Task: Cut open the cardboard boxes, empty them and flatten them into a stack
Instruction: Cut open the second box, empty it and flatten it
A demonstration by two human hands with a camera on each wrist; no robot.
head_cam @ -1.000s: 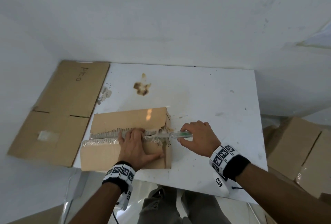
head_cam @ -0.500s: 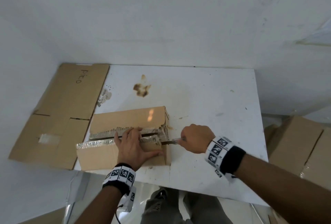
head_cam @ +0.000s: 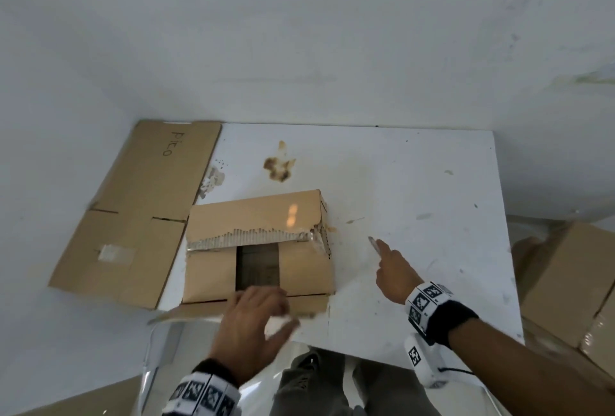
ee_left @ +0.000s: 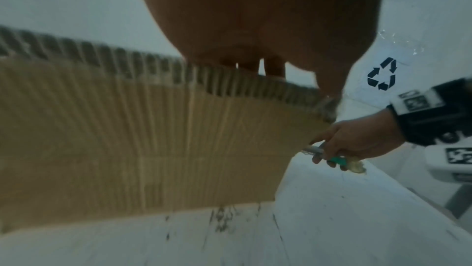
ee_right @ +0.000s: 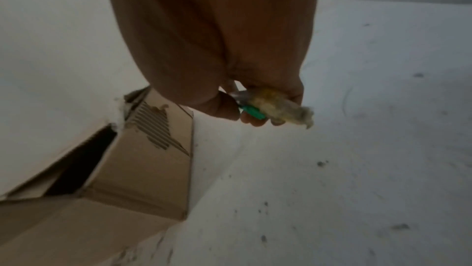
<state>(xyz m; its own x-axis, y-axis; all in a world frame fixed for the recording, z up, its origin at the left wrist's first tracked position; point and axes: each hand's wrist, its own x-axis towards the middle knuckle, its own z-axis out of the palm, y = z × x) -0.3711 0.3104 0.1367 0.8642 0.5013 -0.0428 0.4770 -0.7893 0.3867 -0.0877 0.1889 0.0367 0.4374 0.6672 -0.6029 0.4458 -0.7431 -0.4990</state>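
Note:
A brown cardboard box (head_cam: 253, 215) lies at the near left of the white table (head_cam: 416, 182). Its near top flap (head_cam: 199, 310) is folded out toward me, and my left hand (head_cam: 253, 309) grips that flap's edge, fingers (ee_left: 329, 80) hooked over the torn corrugated rim (ee_left: 127, 139). Two inner flaps show with a dark gap (head_cam: 258, 265) between them. My right hand (head_cam: 392, 269) hovers just right of the box and holds a cutter (head_cam: 374, 244), blade pointing away. In the right wrist view the cutter (ee_right: 251, 112) shows a green part with a yellowish wad stuck on it.
A flattened cardboard sheet (head_cam: 133, 209) lies off the table's left edge. More closed boxes (head_cam: 565, 282) stand low on the right. A brown stain (head_cam: 279, 166) marks the table behind the box. My knees sit under the near edge.
The cutter has left the box's right end seam and my right hand moved right. My left hand went from pressing on the box top to pulling the near flap open toward me.

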